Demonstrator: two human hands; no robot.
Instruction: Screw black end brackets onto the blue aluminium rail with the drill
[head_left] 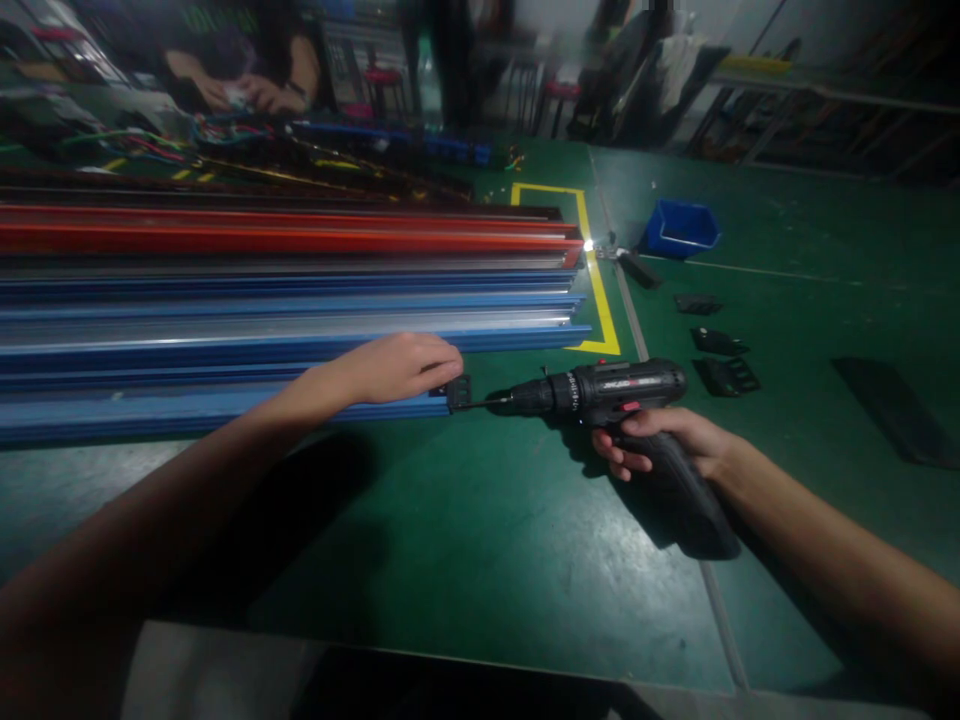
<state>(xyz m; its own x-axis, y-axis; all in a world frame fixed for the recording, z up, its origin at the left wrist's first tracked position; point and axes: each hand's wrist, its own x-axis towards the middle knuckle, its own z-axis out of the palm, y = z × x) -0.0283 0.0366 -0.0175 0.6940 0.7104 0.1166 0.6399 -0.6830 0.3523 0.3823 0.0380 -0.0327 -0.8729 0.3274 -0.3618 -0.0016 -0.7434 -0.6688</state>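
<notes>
My right hand (667,440) grips a black cordless drill (622,388) by its handle, its long bit pointing left. The bit's tip meets a small black end cap (460,388) at the right end of the nearest blue metal profile (390,408). Over that same end lies my left hand (409,365), its fingers curled down by the cap and pressing on the profile. What the left fingertips touch underneath is partly hidden.
More blue profiles (300,325) and red ones (300,232) lie behind. To the right are a blue bin (681,230), pliers (634,265), several black end caps (726,376) and a dark flat piece (892,410). Across the table a person (247,70) handles something small.
</notes>
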